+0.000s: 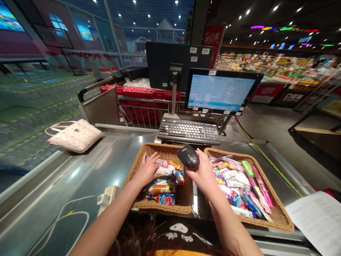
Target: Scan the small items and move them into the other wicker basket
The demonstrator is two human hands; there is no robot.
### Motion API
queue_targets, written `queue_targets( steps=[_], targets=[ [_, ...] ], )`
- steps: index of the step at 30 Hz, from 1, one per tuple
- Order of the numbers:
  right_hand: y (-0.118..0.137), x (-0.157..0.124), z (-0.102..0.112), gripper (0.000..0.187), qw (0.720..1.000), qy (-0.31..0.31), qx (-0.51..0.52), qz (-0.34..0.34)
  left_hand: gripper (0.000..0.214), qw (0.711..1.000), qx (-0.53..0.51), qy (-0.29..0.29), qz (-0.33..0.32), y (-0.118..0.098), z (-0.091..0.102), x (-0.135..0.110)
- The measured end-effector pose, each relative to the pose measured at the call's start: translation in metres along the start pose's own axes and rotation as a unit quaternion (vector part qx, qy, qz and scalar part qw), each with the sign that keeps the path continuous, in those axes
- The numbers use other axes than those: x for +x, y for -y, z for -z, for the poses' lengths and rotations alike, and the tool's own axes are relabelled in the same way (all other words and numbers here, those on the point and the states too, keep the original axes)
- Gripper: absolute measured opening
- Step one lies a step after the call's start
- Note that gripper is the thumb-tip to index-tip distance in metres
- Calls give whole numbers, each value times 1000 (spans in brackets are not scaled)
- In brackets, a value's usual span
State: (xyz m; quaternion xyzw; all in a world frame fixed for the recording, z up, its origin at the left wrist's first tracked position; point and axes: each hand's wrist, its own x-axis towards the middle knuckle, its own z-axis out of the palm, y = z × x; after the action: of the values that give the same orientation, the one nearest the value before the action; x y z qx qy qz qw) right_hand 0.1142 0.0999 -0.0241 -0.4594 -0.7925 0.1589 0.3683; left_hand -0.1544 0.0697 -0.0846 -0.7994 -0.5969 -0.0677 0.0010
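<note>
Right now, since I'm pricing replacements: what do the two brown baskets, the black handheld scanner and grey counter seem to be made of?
The left brown woven basket and right brown woven basket look like wicker or rattan: plaited strands, matte. The black handheld scanner looks like moulded plastic, faintly glossy. The grey counter looks like stainless steel, given its streaked reflections.

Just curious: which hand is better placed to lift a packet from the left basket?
Probably the left hand: it rests on the packets in the left wicker basket, while the right hand is holding a black handheld scanner.
</note>
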Motion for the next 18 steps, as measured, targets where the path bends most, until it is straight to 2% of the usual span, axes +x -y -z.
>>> queue_targets(
  steps=[5,7,9,14,18],
  targets=[
    [-1,-6,8,44,1000,-13,10,-18,19,997,-6,80,12,-4,-6,-1],
    [-2,-10,15,48,999,-29,17,-30,26,997,-9,75,8,-10,-5,5],
    [-4,-15,25,53,998,-47,23,-42,30,999,-11,45,-6,-21,0,15],
    [-9,-30,64,59,992,-110,3,-59,41,996,-45,-47,-60,-71,18,59],
    [-19,-48,101,55,981,-172,-58,-67,49,983,-84,-42,-156,-132,21,101]
  ],
)
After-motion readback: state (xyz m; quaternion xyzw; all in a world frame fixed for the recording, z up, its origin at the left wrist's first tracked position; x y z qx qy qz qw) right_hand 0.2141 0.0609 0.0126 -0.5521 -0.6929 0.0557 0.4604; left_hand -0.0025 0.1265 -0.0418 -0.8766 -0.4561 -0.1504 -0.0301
